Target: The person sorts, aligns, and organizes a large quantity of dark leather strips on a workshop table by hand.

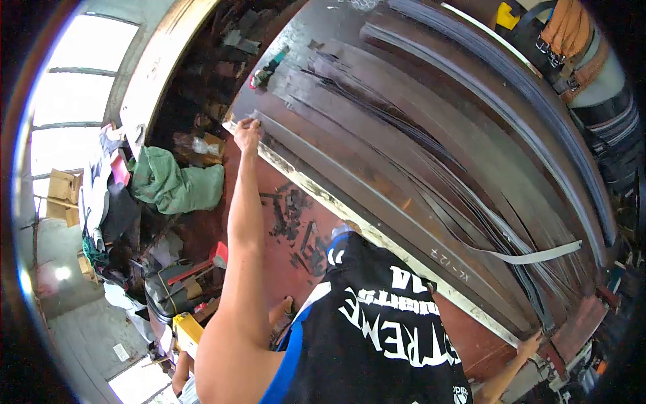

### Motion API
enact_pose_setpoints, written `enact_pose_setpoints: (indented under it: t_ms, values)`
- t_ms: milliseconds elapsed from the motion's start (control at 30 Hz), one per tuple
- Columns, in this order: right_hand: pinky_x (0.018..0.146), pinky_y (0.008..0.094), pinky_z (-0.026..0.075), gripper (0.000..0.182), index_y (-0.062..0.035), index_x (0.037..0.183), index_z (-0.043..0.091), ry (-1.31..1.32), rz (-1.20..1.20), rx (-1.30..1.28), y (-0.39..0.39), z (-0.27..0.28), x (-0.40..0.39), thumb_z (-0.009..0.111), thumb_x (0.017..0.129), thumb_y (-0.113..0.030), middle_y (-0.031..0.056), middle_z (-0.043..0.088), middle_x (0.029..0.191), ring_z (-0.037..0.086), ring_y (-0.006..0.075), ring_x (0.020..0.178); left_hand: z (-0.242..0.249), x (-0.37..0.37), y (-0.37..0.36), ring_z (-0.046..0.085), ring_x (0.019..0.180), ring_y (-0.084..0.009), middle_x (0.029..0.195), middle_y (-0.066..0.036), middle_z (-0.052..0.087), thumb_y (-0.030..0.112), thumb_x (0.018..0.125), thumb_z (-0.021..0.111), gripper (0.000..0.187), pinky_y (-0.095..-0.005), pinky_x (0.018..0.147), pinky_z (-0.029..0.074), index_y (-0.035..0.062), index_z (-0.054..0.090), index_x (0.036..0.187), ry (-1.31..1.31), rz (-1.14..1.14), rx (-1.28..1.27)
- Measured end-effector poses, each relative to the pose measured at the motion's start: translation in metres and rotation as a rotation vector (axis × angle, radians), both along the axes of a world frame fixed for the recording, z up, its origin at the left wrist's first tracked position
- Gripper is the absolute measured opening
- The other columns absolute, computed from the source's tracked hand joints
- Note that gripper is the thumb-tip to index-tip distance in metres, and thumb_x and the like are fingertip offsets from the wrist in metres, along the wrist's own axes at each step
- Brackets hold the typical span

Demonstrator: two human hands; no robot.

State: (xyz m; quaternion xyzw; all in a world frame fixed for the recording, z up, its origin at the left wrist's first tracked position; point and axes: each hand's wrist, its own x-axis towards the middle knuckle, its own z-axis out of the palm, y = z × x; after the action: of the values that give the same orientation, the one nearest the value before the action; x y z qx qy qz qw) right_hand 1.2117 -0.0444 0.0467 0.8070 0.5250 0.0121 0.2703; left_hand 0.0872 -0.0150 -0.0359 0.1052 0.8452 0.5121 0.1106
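Along the near edge of the work table (pixel 313 190) lies a long dark strip (pixel 377 214), with chalk writing near its right part. My left hand (pixel 247 132) is closed in a pinch on the strip's left end, the arm fully stretched. At the opposite end, my right hand (pixel 529 345) has its fingers closed at the strip's right corner; they show small. Behind the strip, many thin dark strips (pixel 471 182) lie lengthwise, and a pale grey strip (pixel 545 255) curls across them. A green-handled tool (pixel 270 67) rests on the table beyond my left hand.
Bundled grey strips (pixel 498 87) run along the far side. Orange straps (pixel 568 34) hang at the upper right. Left of the table are a green sack (pixel 171 182) and cluttered goods. Dark scraps (pixel 296 215) litter the red floor. Part of another person (pixel 182 374) shows at the lower left.
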Motion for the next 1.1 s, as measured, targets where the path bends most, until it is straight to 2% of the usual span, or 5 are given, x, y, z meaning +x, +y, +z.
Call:
enact_pose_setpoints:
  t_ms: [200, 300, 467, 633, 1100]
  values:
    - [0.102, 0.0458, 0.042, 0.047, -0.0023, 0.118, 0.058, 0.628, 0.294, 0.233, 0.026, 0.035, -0.168, 0.075, 0.074, -0.002, 0.0184, 0.059, 0.125, 0.053, 0.0365, 0.122, 0.072, 0.049, -0.005, 0.064, 0.103, -0.0315, 0.112, -0.012, 0.067, 0.021, 0.086, 0.068, 0.035, -0.0431, 0.086, 0.051, 0.0100, 0.063, 0.119, 0.614, -0.323, -0.516]
    - [0.107, 0.0451, 0.040, 0.043, -0.0054, 0.113, 0.059, 0.812, 0.510, 0.167, 0.020, 0.049, -0.289, 0.076, 0.074, -0.003, 0.0144, 0.056, 0.134, 0.051, 0.0368, 0.124, 0.102, 0.114, -0.007, 0.056, 0.117, -0.0356, 0.127, -0.015, 0.060, 0.010, 0.078, 0.073, 0.048, -0.0435, 0.098, 0.045, 0.0056, 0.060, 0.124, 0.774, -1.105, -0.364]
    - [0.108, 0.0463, 0.040, 0.039, -0.0073, 0.105, 0.058, 0.823, 0.665, 0.171, 0.021, 0.017, -0.335, 0.079, 0.072, -0.007, 0.0115, 0.054, 0.138, 0.051, 0.0380, 0.125, 0.099, 0.222, -0.005, 0.051, 0.128, -0.0281, 0.138, -0.009, 0.055, 0.013, 0.074, 0.076, 0.062, -0.0464, 0.109, 0.037, 0.0081, 0.056, 0.132, 0.860, -1.578, -0.402]
    - [0.086, 0.0413, 0.052, 0.036, -0.0079, 0.104, 0.058, 0.858, 0.687, 0.189, 0.027, 0.001, -0.322, 0.078, 0.075, -0.009, 0.0085, 0.068, 0.116, 0.065, 0.0318, 0.103, 0.077, 0.228, 0.005, 0.056, 0.122, -0.0292, 0.131, -0.010, 0.060, 0.012, 0.074, 0.075, 0.055, -0.0450, 0.106, 0.041, 0.0073, 0.059, 0.127, 0.835, -1.611, -0.359]
    - [0.089, 0.0433, 0.051, 0.045, -0.0098, 0.117, 0.054, 0.660, 0.507, 0.212, 0.006, 0.002, -0.234, 0.072, 0.076, -0.004, 0.0143, 0.065, 0.112, 0.061, 0.0342, 0.108, 0.074, 0.224, 0.013, 0.061, 0.106, -0.0341, 0.116, -0.012, 0.067, 0.004, 0.074, 0.073, 0.045, -0.0434, 0.093, 0.049, 0.0075, 0.065, 0.118, 0.716, -1.593, -0.405]
